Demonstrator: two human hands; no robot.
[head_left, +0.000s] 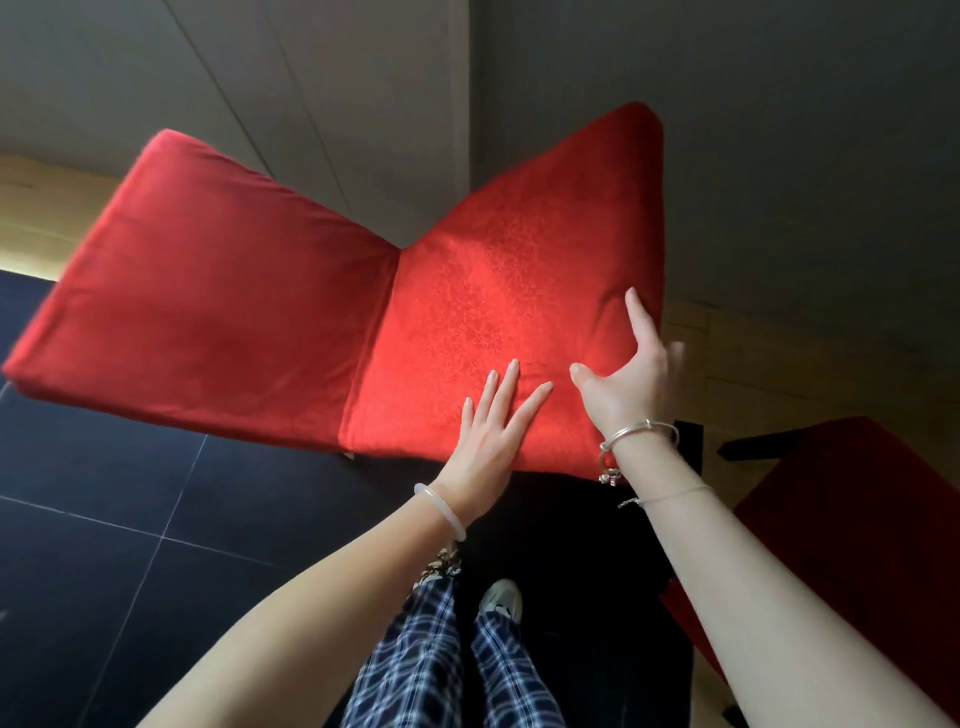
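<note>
Nearest the lens, a pair of blue-and-white checked trousers (415, 670) is seen at the bottom edge, with a white shoe (501, 597) below them on a dark tiled floor (104, 493). Both bare forearms are extended forward from the lower corners.

The red padded two-panel cushion (363, 291) is held up in the middle of the view, above the floor and in front of a grey wall (311, 78). It is opened at a central fold: the left panel is plain, and the right panel is covered in a woven, figured fabric.

The left hand (488, 436) is laid flat on the lower part of the right panel, with the fingers straight and moderately spread. A pale smooth bangle (441, 512) is worn at that wrist.

The right hand (631, 379) is placed at the right edge of the same panel. The thumb and index finger are spread wide on the face, and the remaining fingers, which are blurred, are passed round the edge so that it is gripped. Silver bracelets (639, 434) are worn at that wrist.

A second red upholstered seat (841, 519) is visible at the lower right, well apart from the cushion.
</note>
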